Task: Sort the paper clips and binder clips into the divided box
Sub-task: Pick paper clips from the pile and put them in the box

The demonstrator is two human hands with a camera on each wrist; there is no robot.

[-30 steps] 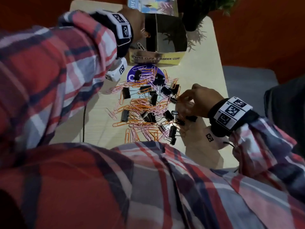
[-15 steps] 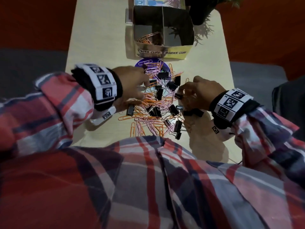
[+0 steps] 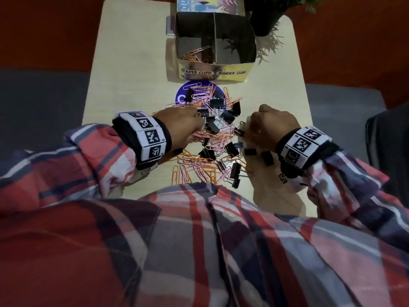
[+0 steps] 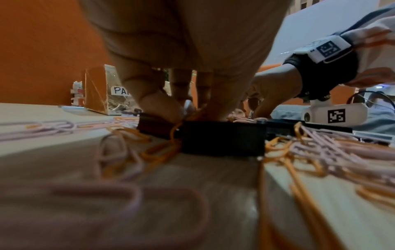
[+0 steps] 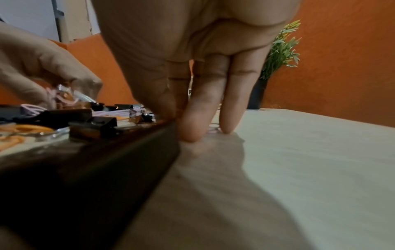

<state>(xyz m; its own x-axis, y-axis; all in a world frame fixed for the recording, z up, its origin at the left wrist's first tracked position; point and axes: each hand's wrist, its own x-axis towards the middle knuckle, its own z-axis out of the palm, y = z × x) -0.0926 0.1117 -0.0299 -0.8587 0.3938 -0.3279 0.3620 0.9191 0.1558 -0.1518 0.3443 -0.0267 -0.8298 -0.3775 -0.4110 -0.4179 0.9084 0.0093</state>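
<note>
The divided box (image 3: 230,73) stands at the table's far middle. Its left compartment, labelled PAPER CLIPS, holds orange paper clips (image 3: 194,56); the BINDER CLIPS side looks dark and bare. A mixed pile of pink and orange paper clips (image 3: 203,160) and black binder clips (image 3: 228,116) lies in front of it. My left hand (image 3: 197,120) reaches into the pile's left side and pinches a few paper clips (image 5: 64,98). At the pile's right edge my right hand (image 3: 244,132) has curled fingers and pinches a black binder clip (image 3: 239,131), with two fingertips (image 5: 190,133) on the table.
A dark potted plant (image 3: 265,18) stands right of the box, and a printed booklet (image 3: 208,3) behind it. A purple round disc (image 3: 183,96) lies under the pile's far end. The table (image 3: 124,69) has bare wood on both sides; its edges drop to grey floor.
My left hand came back from the box's paper clip compartment and dropped onto the pile. The right hand stayed at the pile's right edge.
</note>
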